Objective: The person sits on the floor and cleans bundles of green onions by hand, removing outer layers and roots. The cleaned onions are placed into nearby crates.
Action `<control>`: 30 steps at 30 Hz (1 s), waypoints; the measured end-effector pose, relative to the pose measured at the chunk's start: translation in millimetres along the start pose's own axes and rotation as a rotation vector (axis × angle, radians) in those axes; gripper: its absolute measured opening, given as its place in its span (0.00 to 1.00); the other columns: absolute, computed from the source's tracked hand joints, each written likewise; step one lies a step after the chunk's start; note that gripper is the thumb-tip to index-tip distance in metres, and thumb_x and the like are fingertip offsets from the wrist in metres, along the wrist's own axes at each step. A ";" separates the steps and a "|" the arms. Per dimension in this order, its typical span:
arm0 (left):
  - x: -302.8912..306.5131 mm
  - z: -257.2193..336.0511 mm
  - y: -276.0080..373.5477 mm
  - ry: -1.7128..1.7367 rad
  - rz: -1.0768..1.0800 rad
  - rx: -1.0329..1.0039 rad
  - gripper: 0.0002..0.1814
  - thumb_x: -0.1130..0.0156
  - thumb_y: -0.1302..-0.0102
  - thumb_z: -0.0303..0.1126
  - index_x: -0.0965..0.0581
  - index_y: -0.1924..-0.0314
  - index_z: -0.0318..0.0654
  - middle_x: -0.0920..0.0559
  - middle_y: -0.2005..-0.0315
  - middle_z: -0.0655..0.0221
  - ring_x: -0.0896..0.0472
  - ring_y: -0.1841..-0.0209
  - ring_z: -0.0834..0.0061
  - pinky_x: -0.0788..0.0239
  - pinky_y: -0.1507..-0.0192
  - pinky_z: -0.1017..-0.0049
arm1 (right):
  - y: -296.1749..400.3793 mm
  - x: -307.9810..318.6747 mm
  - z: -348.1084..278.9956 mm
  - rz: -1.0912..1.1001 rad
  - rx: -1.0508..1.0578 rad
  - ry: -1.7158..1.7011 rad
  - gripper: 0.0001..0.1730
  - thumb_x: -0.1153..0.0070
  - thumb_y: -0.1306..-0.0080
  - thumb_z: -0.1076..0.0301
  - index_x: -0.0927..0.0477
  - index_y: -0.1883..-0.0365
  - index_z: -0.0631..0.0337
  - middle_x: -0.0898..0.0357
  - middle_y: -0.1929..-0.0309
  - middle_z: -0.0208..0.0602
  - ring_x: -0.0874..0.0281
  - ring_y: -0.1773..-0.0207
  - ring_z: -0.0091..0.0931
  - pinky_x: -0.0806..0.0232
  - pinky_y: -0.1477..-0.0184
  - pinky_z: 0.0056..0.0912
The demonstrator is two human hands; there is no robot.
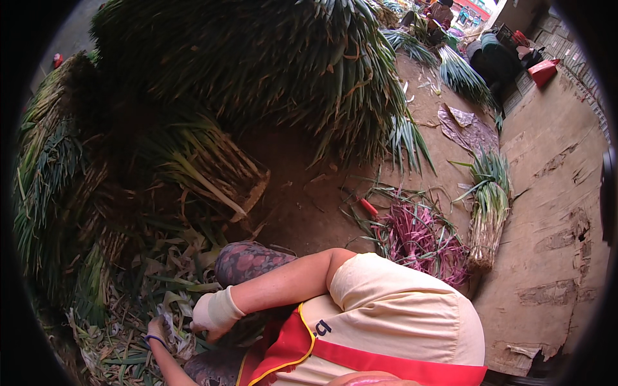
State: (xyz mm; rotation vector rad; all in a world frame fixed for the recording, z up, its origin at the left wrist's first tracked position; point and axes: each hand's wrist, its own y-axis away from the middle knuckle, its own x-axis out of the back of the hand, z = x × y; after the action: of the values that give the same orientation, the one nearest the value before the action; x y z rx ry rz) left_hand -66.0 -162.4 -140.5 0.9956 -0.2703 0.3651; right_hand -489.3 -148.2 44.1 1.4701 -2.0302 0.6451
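Observation:
My right hand (215, 313), in a white knit glove, hangs over leaf scraps with its fingers curled; whether anything is in them is hidden. Just left of it, my left hand (158, 329) has a dark blue band at the wrist and appears gloved. Its fingers bend down at pale peeled leaves (182, 337), and their grip is unclear. Both hands are low, beside my flower-patterned trouser leg (251, 260). Around them spreads a heap of stripped green and whitish leaves (130, 354). A bundle of green onions or leeks (212, 166) lies beyond the hands.
A tall stack of long green onions (251, 62) rises ahead, with more piled at the left (48, 159). Rightward on the dirt floor are pink-purple ties (415, 229), a red-handled tool (368, 207) and a tied onion bundle (487, 217) beside a worn board (555, 217). Another person (438, 17) sits far off.

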 end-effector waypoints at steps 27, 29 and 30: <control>11.6 -7.3 -17.6 0.012 -0.048 0.022 0.13 0.48 0.33 0.31 0.39 0.74 0.45 0.39 0.84 0.75 0.42 0.85 0.76 0.51 0.82 0.71 | -1.3 -2.0 -0.1 -0.038 -0.015 0.031 0.24 0.42 0.44 0.50 0.19 0.58 0.60 0.18 0.69 0.47 0.20 0.63 0.47 0.29 0.61 0.47; 15.3 -9.5 -19.6 0.005 -0.075 0.016 0.13 0.47 0.32 0.32 0.39 0.74 0.45 0.39 0.84 0.75 0.42 0.85 0.76 0.51 0.82 0.71 | -1.2 -1.2 -1.0 -0.041 -0.013 0.036 0.24 0.42 0.44 0.50 0.19 0.58 0.60 0.18 0.70 0.48 0.20 0.64 0.47 0.29 0.61 0.48; 15.7 -10.0 -19.7 0.002 -0.088 0.013 0.13 0.47 0.32 0.32 0.39 0.74 0.45 0.39 0.83 0.75 0.42 0.85 0.76 0.50 0.82 0.72 | -1.5 -1.7 -0.8 -0.044 -0.015 0.036 0.24 0.42 0.44 0.50 0.19 0.58 0.60 0.18 0.70 0.48 0.20 0.64 0.47 0.29 0.61 0.48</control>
State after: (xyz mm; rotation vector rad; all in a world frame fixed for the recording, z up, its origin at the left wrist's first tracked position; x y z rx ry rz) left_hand -42.9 -160.8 -154.7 1.0162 -0.2215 0.2879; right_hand -487.3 -146.9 43.7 1.4796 -1.9658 0.6325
